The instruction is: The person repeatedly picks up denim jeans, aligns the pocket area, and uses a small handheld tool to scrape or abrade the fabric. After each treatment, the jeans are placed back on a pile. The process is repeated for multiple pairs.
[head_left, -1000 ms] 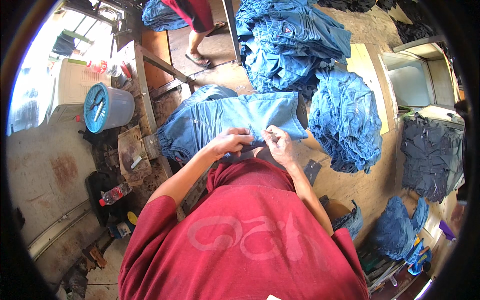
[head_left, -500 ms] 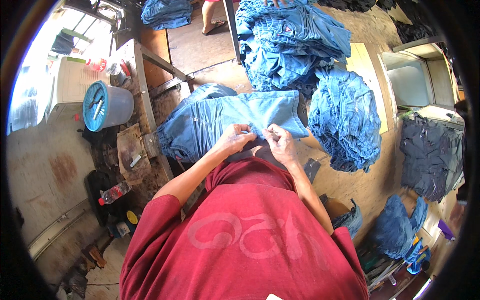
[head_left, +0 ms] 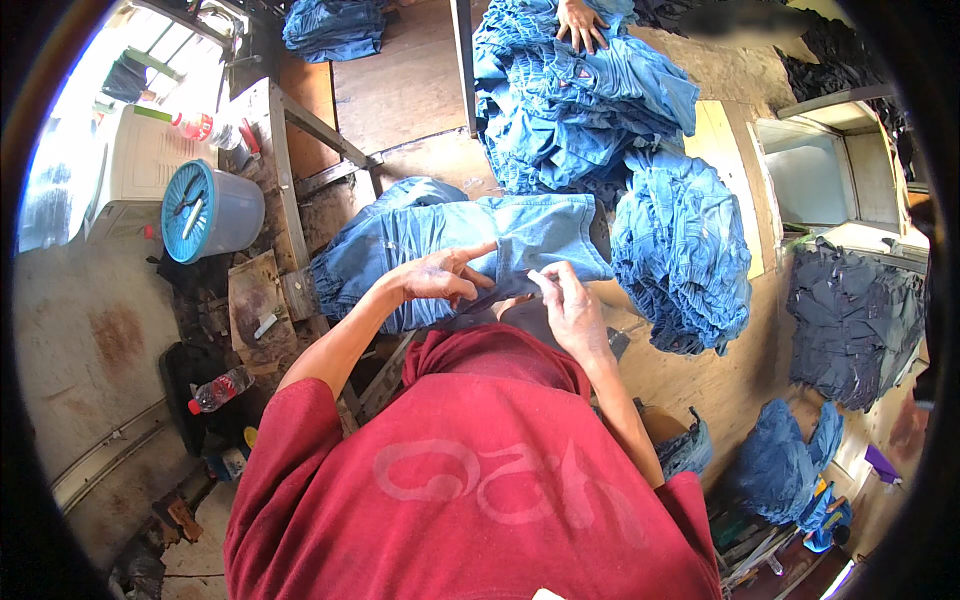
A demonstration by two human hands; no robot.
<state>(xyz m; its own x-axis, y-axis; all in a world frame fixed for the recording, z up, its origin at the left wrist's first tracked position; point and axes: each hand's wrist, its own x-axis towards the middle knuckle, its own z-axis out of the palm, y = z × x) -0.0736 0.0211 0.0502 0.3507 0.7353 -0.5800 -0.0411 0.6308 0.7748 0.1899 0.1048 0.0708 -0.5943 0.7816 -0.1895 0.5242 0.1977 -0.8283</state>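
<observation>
A pair of blue denim trousers [head_left: 540, 225] lies stretched out crosswise before me, its gathered end to the left and its hemmed leg end to the right. My left hand [head_left: 437, 277] rests over the near edge, index finger stretched out, the other fingers partly bent. At that same edge my right hand [head_left: 572, 310] is closed, thumb and fingertips pinching the cloth close to the hem. Between the hands the edge is turned, showing a darker side. Whatever small thing may be in the right fingertips cannot be made out.
Beyond the trousers rises a tall pile of denim garments [head_left: 560, 110], with another person's hand [head_left: 580, 24] on top. A second denim stack [head_left: 685, 250] stands to the right. At left are a lidded plastic bucket [head_left: 235, 215], a wooden frame [head_left: 290, 170] and a bottle [head_left: 222, 388].
My left hand has moved left, its pinch loosened and its index finger extended. My right hand stays near the hem. The other person's hand has come further onto the pile; their foot is out of view.
</observation>
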